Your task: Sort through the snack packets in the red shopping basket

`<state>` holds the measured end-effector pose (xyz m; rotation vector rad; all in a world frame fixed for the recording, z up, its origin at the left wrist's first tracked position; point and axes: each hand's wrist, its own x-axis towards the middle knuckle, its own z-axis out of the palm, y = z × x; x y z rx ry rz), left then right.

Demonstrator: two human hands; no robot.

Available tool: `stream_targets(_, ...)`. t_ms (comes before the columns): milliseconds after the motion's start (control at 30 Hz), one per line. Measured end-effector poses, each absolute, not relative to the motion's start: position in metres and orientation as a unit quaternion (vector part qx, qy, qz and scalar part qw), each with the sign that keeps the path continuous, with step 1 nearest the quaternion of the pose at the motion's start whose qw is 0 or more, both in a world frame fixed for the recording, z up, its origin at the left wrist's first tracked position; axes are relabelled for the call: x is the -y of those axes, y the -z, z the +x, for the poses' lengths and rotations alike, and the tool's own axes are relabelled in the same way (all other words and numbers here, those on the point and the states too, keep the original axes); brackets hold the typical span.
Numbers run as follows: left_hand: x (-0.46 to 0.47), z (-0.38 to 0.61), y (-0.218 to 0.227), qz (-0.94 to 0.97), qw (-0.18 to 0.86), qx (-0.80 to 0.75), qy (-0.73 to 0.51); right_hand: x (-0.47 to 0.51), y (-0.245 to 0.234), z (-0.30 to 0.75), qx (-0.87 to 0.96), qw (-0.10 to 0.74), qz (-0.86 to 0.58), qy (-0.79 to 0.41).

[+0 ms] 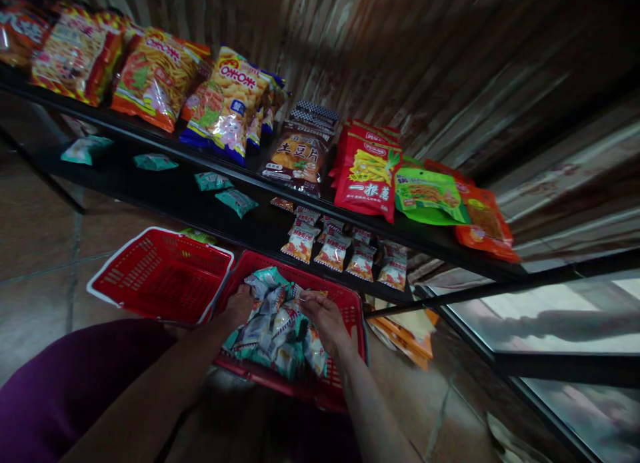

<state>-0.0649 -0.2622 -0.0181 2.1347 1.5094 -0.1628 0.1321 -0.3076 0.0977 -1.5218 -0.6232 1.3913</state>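
Note:
A red plastic basket (355,310) full of small teal-and-white snack packets (273,316) stands right in front of me. My left hand (243,304) reaches in at its left side, against the packets; its fingertips are hidden among them. From the right, my right hand (320,311) lies over the heap, thumb and fingers closed on the edge of a small snack packet (296,291). A few orange-and-white packets (315,350) show at the basket's right side.
Behind stands a black shelf. Its lower board (185,206) holds scattered teal packets (236,201) and rows of orange-white packets (333,250); large snack bags (227,106) line the top. A second red basket (155,233) sits at left. Orange packaging (405,336) lies on the floor.

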Motion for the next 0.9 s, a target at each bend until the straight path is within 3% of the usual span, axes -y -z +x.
stream_targets(267,0.264,-0.084,0.003,0.783,0.262,-0.547,0.135,0.306,-0.081,0.129,0.301,0.445,-0.623,-0.568)
stream_targets(500,0.238,-0.097,-0.042,0.774,0.244,-0.576,0.096,0.303,-0.070,0.133,0.343,0.418,-0.648,-0.536)
stream_targets(667,0.226,-0.093,-0.097,0.748,0.239,-0.619,0.027,0.305,-0.077,0.130,0.339,0.454,-0.630,-0.530)
stream_targets(900,0.238,-0.078,-0.112,0.574,0.446,-0.651,-0.218,0.310,-0.094,0.123,0.256,0.471,-0.593,-0.601)
